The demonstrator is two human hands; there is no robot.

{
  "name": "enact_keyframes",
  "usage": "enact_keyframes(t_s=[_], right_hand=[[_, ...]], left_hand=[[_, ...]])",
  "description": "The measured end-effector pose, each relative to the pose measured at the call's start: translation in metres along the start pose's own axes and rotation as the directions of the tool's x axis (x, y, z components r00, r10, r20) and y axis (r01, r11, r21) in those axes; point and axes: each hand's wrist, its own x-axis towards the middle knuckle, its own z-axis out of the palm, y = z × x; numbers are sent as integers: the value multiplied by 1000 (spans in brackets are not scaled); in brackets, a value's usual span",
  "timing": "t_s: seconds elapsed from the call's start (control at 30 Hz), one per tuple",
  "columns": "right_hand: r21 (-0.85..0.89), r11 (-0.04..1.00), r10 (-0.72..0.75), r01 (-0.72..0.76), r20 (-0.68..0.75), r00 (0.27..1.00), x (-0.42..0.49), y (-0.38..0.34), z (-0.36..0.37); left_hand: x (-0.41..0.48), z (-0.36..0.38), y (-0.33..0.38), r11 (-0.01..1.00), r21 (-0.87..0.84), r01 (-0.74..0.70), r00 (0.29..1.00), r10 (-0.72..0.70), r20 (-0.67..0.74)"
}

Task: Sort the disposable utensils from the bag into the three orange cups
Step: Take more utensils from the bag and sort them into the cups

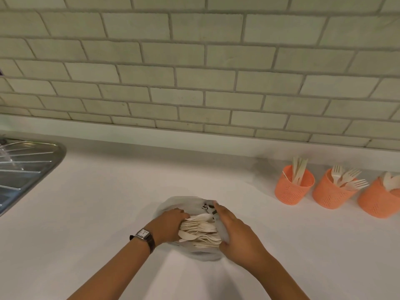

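Pale wooden utensils (200, 231) lengthwise left-to-right inside grey bag (177, 202)

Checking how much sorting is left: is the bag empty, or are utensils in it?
Not empty. A pile of utensils shows in the open bag, between the left hand and right hand.

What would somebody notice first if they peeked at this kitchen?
Probably the three bright orange cups lined up at the right of the white counter, with forks fanning out of the middle one. Next, the two hands at the centre: the right hand grips a pale bag, while the left hand reaches into its heap of utensils.
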Motion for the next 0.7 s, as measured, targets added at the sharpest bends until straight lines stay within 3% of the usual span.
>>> enact_keyframes(t_s=[0.23, 0.43, 0.53, 0.7], right_hand=[[-31, 999, 8, -8, -15, 1000, -1, 3, -1], [-5, 999, 36, -36, -56, 998, 5, 9, -3], [127, 991, 47, -41, -45, 998, 10, 14, 1], [367, 929, 76, -56, -41, 996, 11, 13, -4]], left_hand=[[-22, -7, 9, 969, -232, -80, 992, 55, -112], [-35, -24, 16, 968, -212, -133, 984, 103, -147], [-38, -36, 22, 966, -236, -106, 980, 61, -190], [-39, -60, 26, 864, -497, -79, 979, -27, -203]])
